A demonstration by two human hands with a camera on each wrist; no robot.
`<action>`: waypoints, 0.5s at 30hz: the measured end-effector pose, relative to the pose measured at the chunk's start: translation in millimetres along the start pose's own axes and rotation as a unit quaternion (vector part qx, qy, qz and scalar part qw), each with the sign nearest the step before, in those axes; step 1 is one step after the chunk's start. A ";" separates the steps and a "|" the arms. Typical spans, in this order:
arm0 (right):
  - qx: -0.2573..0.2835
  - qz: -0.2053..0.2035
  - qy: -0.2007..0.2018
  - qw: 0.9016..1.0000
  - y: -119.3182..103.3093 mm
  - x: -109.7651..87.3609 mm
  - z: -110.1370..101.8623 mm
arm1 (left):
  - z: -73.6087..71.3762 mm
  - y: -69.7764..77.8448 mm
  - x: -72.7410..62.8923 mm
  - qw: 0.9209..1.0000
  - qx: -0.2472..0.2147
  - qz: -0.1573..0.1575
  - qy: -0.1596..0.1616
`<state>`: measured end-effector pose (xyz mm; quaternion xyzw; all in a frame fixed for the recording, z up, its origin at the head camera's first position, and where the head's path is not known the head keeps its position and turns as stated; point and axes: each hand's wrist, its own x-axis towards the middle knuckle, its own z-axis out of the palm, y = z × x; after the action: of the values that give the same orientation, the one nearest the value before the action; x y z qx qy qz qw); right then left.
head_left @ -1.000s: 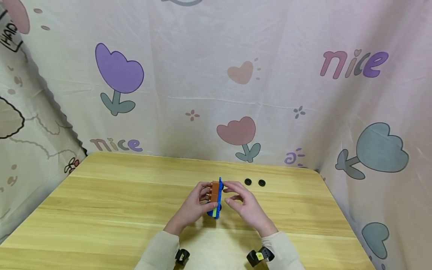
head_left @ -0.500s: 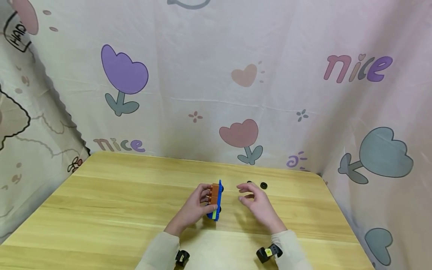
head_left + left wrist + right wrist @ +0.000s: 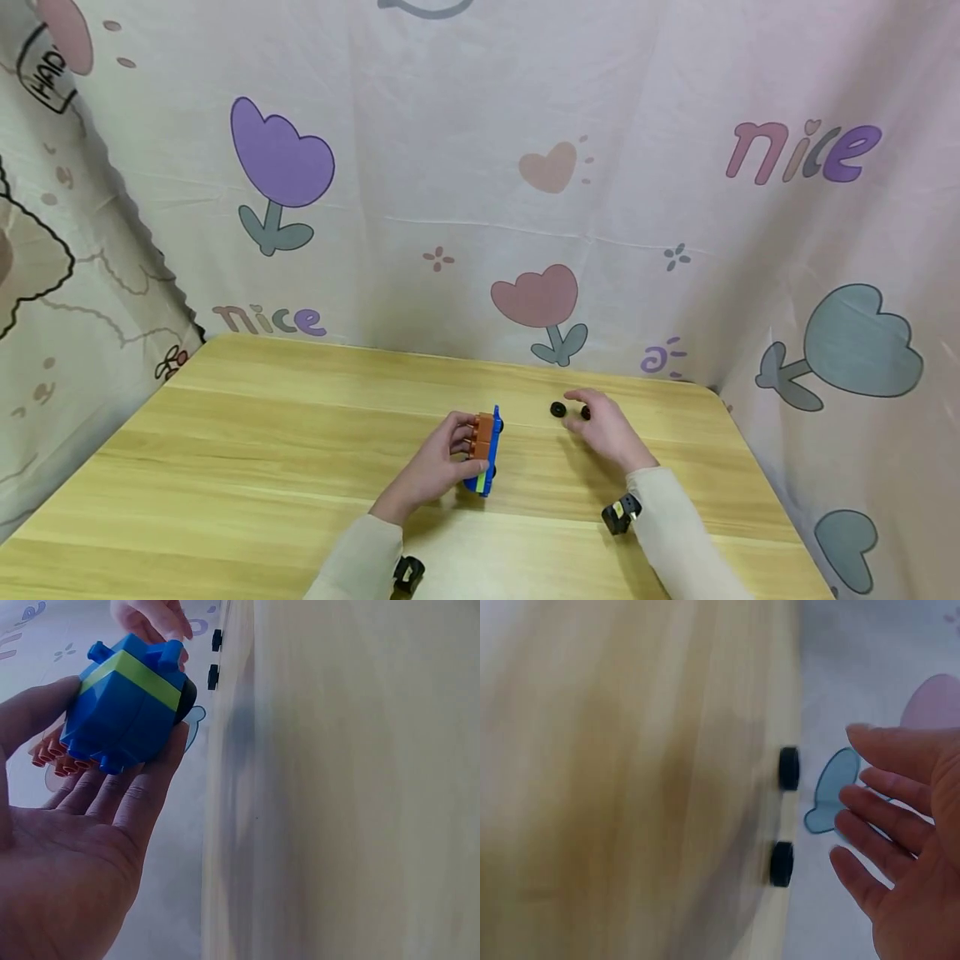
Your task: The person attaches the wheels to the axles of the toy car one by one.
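My left hand (image 3: 429,468) grips a toy block vehicle (image 3: 492,450) tilted on its side, thumb on one face and fingers round the other. It has a blue base, orange studded bricks and a lime stripe; black wheels show along its right side. In the left wrist view, the blue end of the vehicle (image 3: 124,712) faces the camera, orange studs beyond. My right hand (image 3: 611,432) hovers over two small black wheels, fingers loosely bent and holding nothing. The left wheel (image 3: 558,409) shows whole; the right wheel (image 3: 586,412) is partly hidden behind the hand.
A wooden table (image 3: 300,433) lies beneath both hands. Behind it hangs a pale printed cloth (image 3: 420,167) that meets the table's far edge, close beyond the wheels. Each wrist wears a black camera, such as the right wrist camera (image 3: 621,514).
My right hand has left the vehicle's side and moved right and away, to over the loose wheels. The left hand keeps its grip on the vehicle, almost in place.
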<state>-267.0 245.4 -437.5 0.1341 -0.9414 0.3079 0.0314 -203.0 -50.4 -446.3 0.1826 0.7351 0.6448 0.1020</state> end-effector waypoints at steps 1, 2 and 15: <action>-0.007 -0.003 -0.005 1.000 1.8 3.1 0.1 | 0.1 0.0 0.2 1.000 0.000 -0.001 0.000; -0.013 -0.005 -0.009 1.000 3.2 6.1 0.5 | 0.1 -0.4 0.5 1.000 0.000 -0.001 0.000; -0.048 -0.015 -0.035 0.998 9.2 28.1 10.5 | -0.8 -4.5 1.6 1.000 -0.009 -0.003 -0.006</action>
<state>-296.3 239.8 -447.2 0.1573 -0.9535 0.2570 0.0096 -205.3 -51.0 -450.5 0.1835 0.7294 0.6498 0.1099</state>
